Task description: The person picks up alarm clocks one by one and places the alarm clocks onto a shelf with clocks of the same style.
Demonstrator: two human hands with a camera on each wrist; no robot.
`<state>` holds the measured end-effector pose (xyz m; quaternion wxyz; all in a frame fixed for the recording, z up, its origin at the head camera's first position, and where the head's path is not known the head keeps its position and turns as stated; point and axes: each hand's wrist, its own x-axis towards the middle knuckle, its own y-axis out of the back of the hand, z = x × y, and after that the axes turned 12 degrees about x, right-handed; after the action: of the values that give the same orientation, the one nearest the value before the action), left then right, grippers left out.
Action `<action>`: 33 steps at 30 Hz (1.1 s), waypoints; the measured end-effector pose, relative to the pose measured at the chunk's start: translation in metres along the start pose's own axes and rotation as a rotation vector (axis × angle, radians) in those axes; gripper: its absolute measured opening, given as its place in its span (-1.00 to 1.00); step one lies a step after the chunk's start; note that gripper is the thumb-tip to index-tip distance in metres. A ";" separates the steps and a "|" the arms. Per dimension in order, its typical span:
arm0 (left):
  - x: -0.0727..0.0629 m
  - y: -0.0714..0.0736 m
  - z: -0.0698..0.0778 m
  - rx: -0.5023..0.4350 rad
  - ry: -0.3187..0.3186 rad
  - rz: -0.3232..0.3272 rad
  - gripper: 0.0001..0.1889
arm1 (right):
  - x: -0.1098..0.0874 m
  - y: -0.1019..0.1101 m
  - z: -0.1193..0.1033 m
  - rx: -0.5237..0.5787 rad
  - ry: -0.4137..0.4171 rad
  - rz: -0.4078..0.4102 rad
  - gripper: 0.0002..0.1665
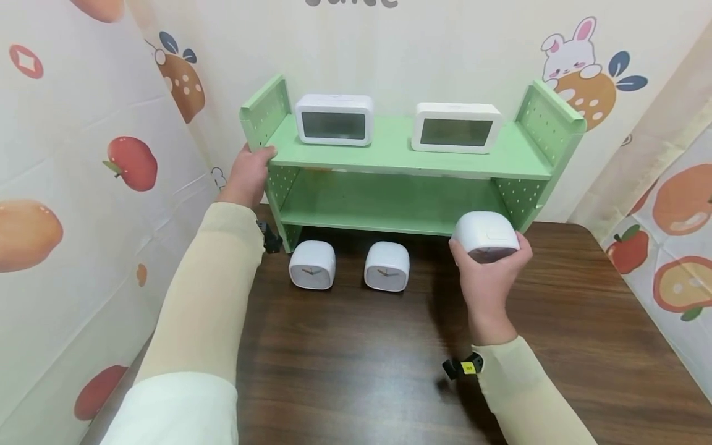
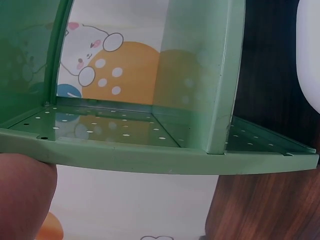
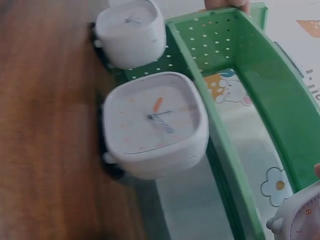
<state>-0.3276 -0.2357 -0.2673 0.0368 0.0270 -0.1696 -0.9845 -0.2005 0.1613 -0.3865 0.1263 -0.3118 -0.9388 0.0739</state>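
A green two-tier metal shelf [image 1: 384, 201] with perforated side panels stands at the back of the table. My left hand [image 1: 250, 176] grips its left side at the upper board, thumb on the front; the other fingers are mostly hidden. In my right hand [image 1: 489, 287] is a white rounded desk clock [image 1: 485, 227], held between thumb and fingers in front of the shelf's lower right. The held clock's dial [image 3: 306, 220] shows partly in the right wrist view. Two similar clocks, a left one [image 1: 312, 266] and a middle one [image 1: 386, 267], stand on the table before the shelf.
On the upper board sit two white digital clocks, one left [image 1: 334, 120] and one right [image 1: 457, 128], with dark grey screens. The dark wooden table [image 1: 345, 364] extends toward me. Fruit-patterned curtains [image 1: 72, 154] hang at the sides and back.
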 end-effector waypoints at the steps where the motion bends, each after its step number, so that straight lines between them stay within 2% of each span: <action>1: 0.000 0.000 0.000 0.002 0.001 0.000 -0.39 | 0.002 -0.002 -0.002 0.006 0.001 0.000 0.30; 7: -0.001 0.000 0.001 -0.014 0.012 0.002 -0.39 | 0.015 -0.016 -0.008 0.016 0.020 -0.019 0.29; 14: -0.003 0.000 0.003 -0.014 0.024 -0.001 -0.39 | 0.031 -0.036 -0.013 -0.030 0.036 -0.042 0.31; 22: -0.004 -0.002 0.006 -0.035 0.017 0.000 -0.39 | 0.044 -0.051 -0.020 -0.068 0.017 -0.059 0.33; 33: -0.004 -0.002 0.006 -0.059 0.009 0.012 -0.38 | 0.058 -0.066 0.002 -0.218 0.020 0.017 0.33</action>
<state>-0.3239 -0.2316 -0.2620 0.0442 0.0291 -0.1405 -0.9887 -0.2833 0.1437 -0.3628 0.1006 -0.3325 -0.9372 -0.0308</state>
